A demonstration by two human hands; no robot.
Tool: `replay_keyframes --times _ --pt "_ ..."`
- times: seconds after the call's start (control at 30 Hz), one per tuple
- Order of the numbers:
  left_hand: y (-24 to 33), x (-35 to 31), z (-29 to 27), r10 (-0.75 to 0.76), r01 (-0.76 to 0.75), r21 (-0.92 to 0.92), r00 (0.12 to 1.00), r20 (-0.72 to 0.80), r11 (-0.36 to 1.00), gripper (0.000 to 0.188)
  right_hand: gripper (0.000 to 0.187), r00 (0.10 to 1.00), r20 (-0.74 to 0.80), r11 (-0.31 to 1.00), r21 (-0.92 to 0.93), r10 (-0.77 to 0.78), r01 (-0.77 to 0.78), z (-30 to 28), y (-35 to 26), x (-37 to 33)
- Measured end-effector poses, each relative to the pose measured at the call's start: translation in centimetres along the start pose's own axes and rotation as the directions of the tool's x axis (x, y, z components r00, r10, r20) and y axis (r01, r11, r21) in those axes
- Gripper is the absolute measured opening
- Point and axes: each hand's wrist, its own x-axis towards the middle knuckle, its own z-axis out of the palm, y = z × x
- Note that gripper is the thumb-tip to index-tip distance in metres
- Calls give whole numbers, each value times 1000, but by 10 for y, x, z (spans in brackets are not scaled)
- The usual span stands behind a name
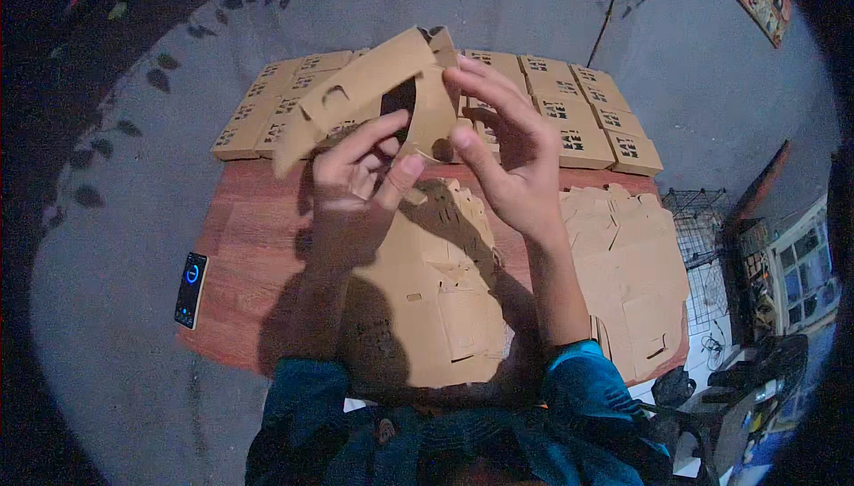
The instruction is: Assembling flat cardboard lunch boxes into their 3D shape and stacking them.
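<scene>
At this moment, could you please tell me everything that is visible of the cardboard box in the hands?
The cardboard box is plain brown, apparently thin card, only partly folded: a long panel with a small curved cut, a bent flap, and a dark gap between. It is tilted in the air above the table, left end lower. The left hand has a finger at the gap; the right hand grips the right side.

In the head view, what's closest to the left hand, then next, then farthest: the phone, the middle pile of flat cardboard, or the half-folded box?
1. Half-folded cardboard box: touching the left hand.
2. Middle pile of flat cardboard: below it, toward the person.
3. Phone: farthest, at the table's left edge.
</scene>
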Motion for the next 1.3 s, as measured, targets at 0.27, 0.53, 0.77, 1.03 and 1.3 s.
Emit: replay_keyframes --times 0.27,0.53,0.77,1.03,1.3 --pt "6 -1 -6 -21 12 60 987 160 998 43 35 966 -254 984 -176 -43 -2 -2 -6 -3" --pt "5 -11 7 43 -30 163 996 -79 986 32 39 989 -73 946 -307 -131 102 -1 -26 -5" --pt "-4 -6 -6 82 -62 121 981 -176 991 24 43 979 137 912 -364 -149 190 -3 -24 -4" --pt "12 -12 -19 111 -71 381 990 -86 922 24 37 941 262 912 -294 -212 287 -6 -26 -3" --pt "38 -21 -1 -221 245 110 956 -194 963 28 19 978 105 942 -269 -179 202 1 -20 -2"
